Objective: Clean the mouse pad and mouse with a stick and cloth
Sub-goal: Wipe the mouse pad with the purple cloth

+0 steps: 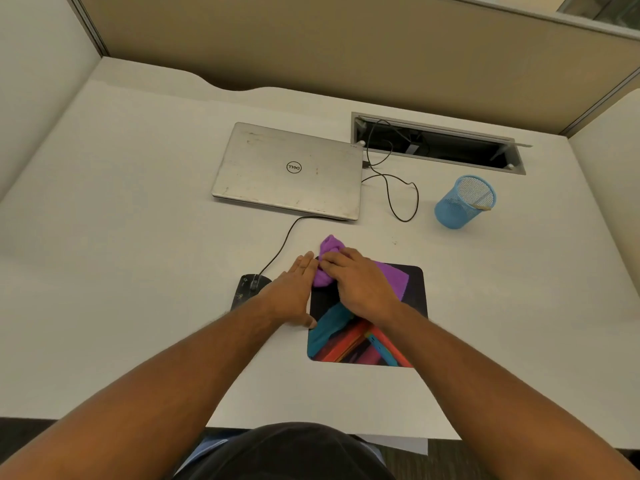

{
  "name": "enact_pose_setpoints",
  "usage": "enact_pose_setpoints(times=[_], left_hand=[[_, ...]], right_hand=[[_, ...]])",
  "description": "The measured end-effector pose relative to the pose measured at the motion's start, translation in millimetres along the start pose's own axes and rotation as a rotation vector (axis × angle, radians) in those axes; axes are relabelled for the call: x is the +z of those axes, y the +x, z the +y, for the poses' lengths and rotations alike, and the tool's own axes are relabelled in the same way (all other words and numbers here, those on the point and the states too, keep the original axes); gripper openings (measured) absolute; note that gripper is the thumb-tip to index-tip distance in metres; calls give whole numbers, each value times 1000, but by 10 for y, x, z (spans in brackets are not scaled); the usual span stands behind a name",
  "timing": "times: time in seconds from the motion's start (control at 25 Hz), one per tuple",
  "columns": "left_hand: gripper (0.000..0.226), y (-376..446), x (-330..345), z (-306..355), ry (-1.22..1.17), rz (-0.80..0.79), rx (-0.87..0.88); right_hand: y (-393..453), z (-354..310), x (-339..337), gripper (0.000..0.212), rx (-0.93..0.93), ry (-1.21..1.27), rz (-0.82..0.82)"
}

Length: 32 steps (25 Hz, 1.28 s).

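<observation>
On a white desk boxed in by beige cubicle partitions, the head view looked down over two bare forearms reaching away from the near edge. At the far right of the desktop an open cable hatch showed dark wiring, and a black cable looped from it toward a closed silver laptop lying flat in the middle distance. Right of the laptop stood a blue mesh pen cup with a pale stick leaning inside it. Nearer, the mouse pad lay flat with its sides roughly square to the desk edge, its long axis running near to far, printed in teal, orange and black. A purple cloth sat bunched on the pad's far left corner, spilling past the far edge. The right hand lay on top of the cloth with fingers curled into it, gripping it. The left hand rested flat and open on the desk just left of the pad, fingers straight, their tips touching the cloth. Left of that hand lay the black mouse, partly hidden by the wrist, its nose pointing far and its cord running toward the laptop.
</observation>
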<state>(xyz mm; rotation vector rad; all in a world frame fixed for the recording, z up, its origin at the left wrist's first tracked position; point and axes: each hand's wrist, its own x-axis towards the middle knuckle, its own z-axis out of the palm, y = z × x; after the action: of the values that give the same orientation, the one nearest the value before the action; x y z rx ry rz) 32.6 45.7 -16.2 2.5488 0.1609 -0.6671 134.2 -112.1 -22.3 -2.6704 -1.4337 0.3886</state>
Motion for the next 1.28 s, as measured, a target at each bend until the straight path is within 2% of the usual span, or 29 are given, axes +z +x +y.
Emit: enact_pose_setpoints(times=[0.12,0.16,0.28,0.32,0.4,0.48,0.56,0.64,0.72,0.8,0.84,0.92,1.0,1.08,1.2,1.28], left_hand=[[131,-8,56,18,30,36,-8],[131,-15,59,8,22,38,-7],[131,-19,78,-35,-1,44,16],[131,-14,82,-46,5,44,23],[131,-11,88,-44,19,46,25],[132,-9,80,-47,-2,49,21],[133,1,80,-70,-49,46,25],[133,3,95,-74,-46,53,27],[132,10,88,-65,-20,63,20],[132,8,92,-56,-30,67,7],[133,11,97,-59,-46,64,9],[134,12,100,-88,-92,68,19],[135,-8,106,-95,-114,84,19],[136,-9,90,-78,-119,95,13],[139,-27,78,-45,-132,111,8],[140,-28,81,-53,-146,100,4]], right_hand=[[82,-134,-73,54,353,103,94],[45,-246,-49,56,379,90,87],[-280,-355,99,65,142,-6,-25],[-319,-277,98,66,115,-28,-51],[-196,-165,48,63,287,-42,-38],[-48,-353,-3,58,443,5,1],[-94,-544,100,52,317,-53,7],[-199,-381,121,52,188,-69,-32],[-110,-143,24,56,328,-13,-1],[15,-220,-36,61,459,36,13],[19,-355,-26,61,442,38,-1],[-89,-531,63,59,291,-12,-47],[-220,-462,68,61,179,-56,-97],[-127,-359,3,59,193,-65,-76],[152,-422,-84,47,334,-4,20],[100,-501,-71,42,291,-28,13]])
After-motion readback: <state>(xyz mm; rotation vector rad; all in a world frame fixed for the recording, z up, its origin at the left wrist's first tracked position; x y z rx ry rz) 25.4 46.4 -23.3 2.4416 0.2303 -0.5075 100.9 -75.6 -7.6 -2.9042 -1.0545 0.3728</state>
